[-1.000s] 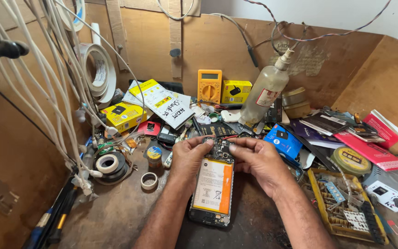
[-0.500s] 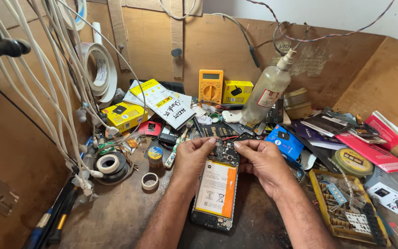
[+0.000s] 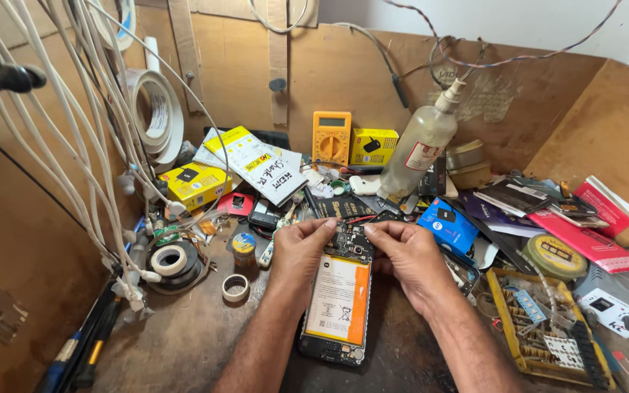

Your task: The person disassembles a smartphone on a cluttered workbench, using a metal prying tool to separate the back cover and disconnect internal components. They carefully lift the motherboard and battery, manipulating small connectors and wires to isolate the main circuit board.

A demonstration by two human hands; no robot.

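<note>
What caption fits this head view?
Both hands, left and right, pinch the top of an opened smartphone on a cluttered workbench.

You are at a small electronics repair workshop: a cluttered wooden worktop (image 3: 183,342) boxed in by plywood walls, with a yellow multimeter (image 3: 331,137), tape rolls (image 3: 171,260), hanging white cables (image 3: 74,109), a solvent bottle (image 3: 420,149) and an opened phone (image 3: 340,302).

We see a yellow multimeter (image 3: 331,137), a plastic squeeze bottle (image 3: 418,151), a blue box (image 3: 447,225), tape rolls (image 3: 170,260) and hanging white cables (image 3: 89,116) on the cluttered wooden bench (image 3: 183,342).
</note>
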